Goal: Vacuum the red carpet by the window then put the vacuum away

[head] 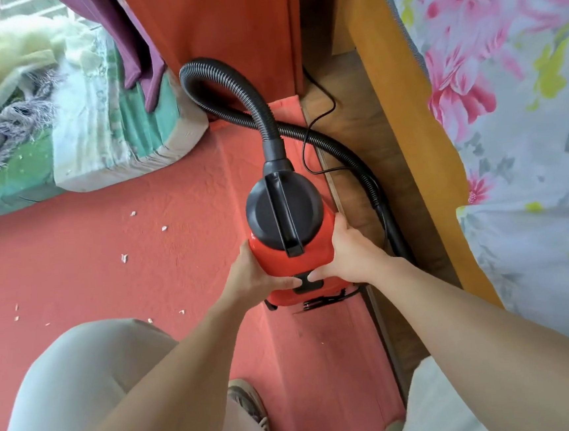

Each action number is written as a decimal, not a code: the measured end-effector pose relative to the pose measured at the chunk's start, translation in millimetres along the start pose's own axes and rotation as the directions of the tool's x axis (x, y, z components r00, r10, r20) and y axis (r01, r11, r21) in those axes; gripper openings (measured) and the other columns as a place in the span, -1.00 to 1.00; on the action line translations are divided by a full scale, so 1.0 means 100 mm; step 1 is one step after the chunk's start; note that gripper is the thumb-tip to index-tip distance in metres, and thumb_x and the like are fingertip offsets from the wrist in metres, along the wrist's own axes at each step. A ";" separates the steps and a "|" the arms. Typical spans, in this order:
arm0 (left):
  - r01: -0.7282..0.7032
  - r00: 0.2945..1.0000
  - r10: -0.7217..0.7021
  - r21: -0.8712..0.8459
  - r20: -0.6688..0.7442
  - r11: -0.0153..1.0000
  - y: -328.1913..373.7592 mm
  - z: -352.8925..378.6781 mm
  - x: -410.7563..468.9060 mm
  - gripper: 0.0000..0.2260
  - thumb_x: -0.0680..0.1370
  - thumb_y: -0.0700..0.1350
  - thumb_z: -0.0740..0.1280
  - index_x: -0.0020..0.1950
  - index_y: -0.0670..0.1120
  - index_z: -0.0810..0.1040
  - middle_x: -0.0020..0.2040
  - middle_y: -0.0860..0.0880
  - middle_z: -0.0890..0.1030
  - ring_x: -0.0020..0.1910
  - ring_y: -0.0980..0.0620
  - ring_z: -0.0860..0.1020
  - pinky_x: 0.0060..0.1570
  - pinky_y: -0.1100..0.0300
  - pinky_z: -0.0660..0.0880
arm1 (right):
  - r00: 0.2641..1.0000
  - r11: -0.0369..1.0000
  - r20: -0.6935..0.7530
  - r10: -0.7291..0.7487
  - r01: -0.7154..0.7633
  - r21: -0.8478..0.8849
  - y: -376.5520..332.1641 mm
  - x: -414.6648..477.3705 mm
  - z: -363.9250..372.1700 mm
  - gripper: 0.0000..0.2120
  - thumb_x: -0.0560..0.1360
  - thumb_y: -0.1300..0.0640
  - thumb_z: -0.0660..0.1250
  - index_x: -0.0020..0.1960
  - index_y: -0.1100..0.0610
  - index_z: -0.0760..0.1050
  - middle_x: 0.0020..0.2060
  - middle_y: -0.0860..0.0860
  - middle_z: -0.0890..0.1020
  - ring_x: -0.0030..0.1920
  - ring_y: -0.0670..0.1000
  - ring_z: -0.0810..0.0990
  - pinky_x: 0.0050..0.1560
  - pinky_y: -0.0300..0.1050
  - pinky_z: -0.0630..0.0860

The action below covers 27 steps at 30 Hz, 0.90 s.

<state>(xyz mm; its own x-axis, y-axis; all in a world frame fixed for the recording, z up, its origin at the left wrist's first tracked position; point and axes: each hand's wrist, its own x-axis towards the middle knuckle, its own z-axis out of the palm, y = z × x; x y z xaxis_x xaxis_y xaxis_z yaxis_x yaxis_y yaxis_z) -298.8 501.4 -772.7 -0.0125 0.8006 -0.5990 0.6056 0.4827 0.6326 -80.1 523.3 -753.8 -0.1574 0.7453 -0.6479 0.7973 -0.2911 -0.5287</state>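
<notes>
A: Both hands are on the vacuum (282,262). The left hand (254,276) wraps round its left flank, fingers curled onto the red body.
B: And the right hand (351,254) mirrors it on the right flank, fingers curled up the side. Both thumbs reach in over the black switch (308,286) at the near end, tips almost meeting.
A: A firm two-sided clasp, then. Where's the machine?
B: At the right edge of the carpet (108,265), just beside a strip of wood floor (354,130). Sitting or lifted, I can't tell.
A: Its long axis runs near to far, with the black handle (284,212) along it. The hose end points far.
B: The hose (265,107) rises from that far end, arcs left, loops back and crosses itself. Then it trails near along the floor on the right. A thin cord (303,151) lies there too.
A: Room to move?
B: Tight on the right, where the bed (407,136) frame stands close past the floor strip. At far left a cushion (125,140) sits on the carpet. Left of the vacuum there's open carpet, dotted with white scraps (164,228).
</notes>
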 end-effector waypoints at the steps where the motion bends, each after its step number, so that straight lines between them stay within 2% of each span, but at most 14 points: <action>1: 0.003 1.000 -0.003 -0.003 0.006 1.000 0.01 -0.01 0.05 -0.02 0.11 0.06 0.72 0.40 0.03 0.27 0.17 0.14 0.50 0.14 0.07 0.50 0.01 0.20 0.47 | 1.000 1.000 -0.007 -0.007 0.007 0.004 0.00 0.02 -0.01 0.34 0.21 -0.20 0.66 0.61 0.16 -0.19 0.51 0.19 0.28 0.47 0.20 0.35 0.40 0.14 0.41; 5: -0.001 1.000 0.001 -0.019 0.010 1.000 0.06 -0.10 0.24 0.01 0.03 0.10 0.73 0.37 0.11 0.31 0.18 0.17 0.54 0.18 0.09 0.54 0.15 0.06 0.55 | 0.999 0.997 -0.038 -0.038 0.041 0.065 0.01 0.17 -0.06 0.34 0.21 -0.20 0.66 0.60 0.11 -0.21 0.54 0.15 0.22 0.50 0.16 0.29 0.41 0.11 0.37; 8: -0.026 0.999 0.027 -0.040 0.026 0.999 0.09 -0.19 0.36 0.06 -0.04 0.20 0.73 0.38 0.19 0.34 0.20 0.18 0.59 0.18 0.11 0.58 0.15 0.00 0.59 | 0.997 0.994 -0.042 -0.059 0.063 0.092 0.00 0.25 -0.09 0.33 0.23 -0.21 0.64 0.60 0.13 -0.22 0.54 0.14 0.20 0.50 0.15 0.28 0.41 0.08 0.35; 10: -0.037 0.998 0.040 -0.069 0.041 0.997 0.10 -0.18 0.37 0.08 -0.01 0.17 0.74 0.41 0.21 0.31 0.24 0.17 0.58 0.21 0.12 0.58 0.17 -0.02 0.59 | 0.997 0.992 -0.035 -0.073 0.076 0.103 0.02 0.29 -0.11 0.31 0.23 -0.21 0.64 0.59 0.13 -0.21 0.53 0.13 0.20 0.49 0.15 0.28 0.41 0.09 0.35; 13: -0.002 0.997 0.012 -0.131 0.074 0.991 0.11 -0.08 0.24 0.16 0.14 0.00 0.74 0.54 0.11 0.07 0.29 0.13 0.47 0.22 0.13 0.52 0.17 0.04 0.58 | 0.997 0.992 0.048 -0.060 0.054 0.116 0.08 0.29 -0.13 0.40 0.18 -0.25 0.65 0.59 0.03 -0.31 0.57 0.11 0.14 0.53 0.14 0.24 0.48 0.14 0.31; 16: 0.026 0.995 -0.007 -0.177 0.103 0.984 0.06 0.01 0.16 0.27 0.20 -0.05 0.72 0.58 0.10 -0.18 0.36 0.06 0.36 0.31 0.05 0.44 0.24 0.06 0.51 | 0.993 0.993 0.100 -0.068 0.058 0.100 0.10 0.25 -0.14 0.43 0.14 -0.28 0.63 0.56 -0.11 -0.40 0.58 0.10 0.14 0.53 0.13 0.25 0.48 0.20 0.31; 21: 0.045 0.993 -0.024 -0.198 0.112 0.979 0.06 0.01 0.21 0.25 0.23 -0.06 0.71 0.57 0.11 -0.19 0.37 0.03 0.36 0.32 0.01 0.44 0.27 0.02 0.52 | 0.991 0.992 0.104 -0.084 0.073 0.101 0.12 0.29 -0.14 0.39 0.22 -0.21 0.64 0.57 -0.07 -0.40 0.54 0.09 0.22 0.48 0.14 0.31 0.45 0.18 0.36; 25: 0.024 0.994 -0.002 -0.201 0.108 0.979 0.06 0.02 0.21 0.21 0.25 -0.07 0.70 0.56 0.07 -0.17 0.36 0.03 0.37 0.30 0.04 0.45 0.09 0.20 0.54 | 0.992 0.994 0.103 -0.075 0.066 0.091 0.13 0.31 -0.12 0.40 0.21 -0.24 0.63 0.57 -0.06 -0.41 0.55 0.10 0.20 0.50 0.15 0.29 0.45 0.18 0.35; 27: 0.010 0.994 0.012 -0.203 0.105 0.979 0.06 0.02 0.20 0.20 0.26 -0.09 0.69 0.56 0.04 -0.17 0.37 0.02 0.37 0.32 0.05 0.44 0.12 0.21 0.52 | 0.992 0.994 0.100 -0.075 0.066 0.087 0.12 0.31 -0.12 0.44 0.14 -0.31 0.62 0.57 -0.09 -0.41 0.56 0.09 0.16 0.51 0.14 0.27 0.46 0.19 0.34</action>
<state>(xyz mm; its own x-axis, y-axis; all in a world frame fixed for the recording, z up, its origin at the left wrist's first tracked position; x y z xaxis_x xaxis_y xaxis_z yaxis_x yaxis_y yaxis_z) -294.1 519.9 -781.6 0.0780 0.7648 -0.6395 0.4312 0.5525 0.7133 -68.6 550.3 -773.3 -0.2737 0.7015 -0.6580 0.7318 -0.2921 -0.6158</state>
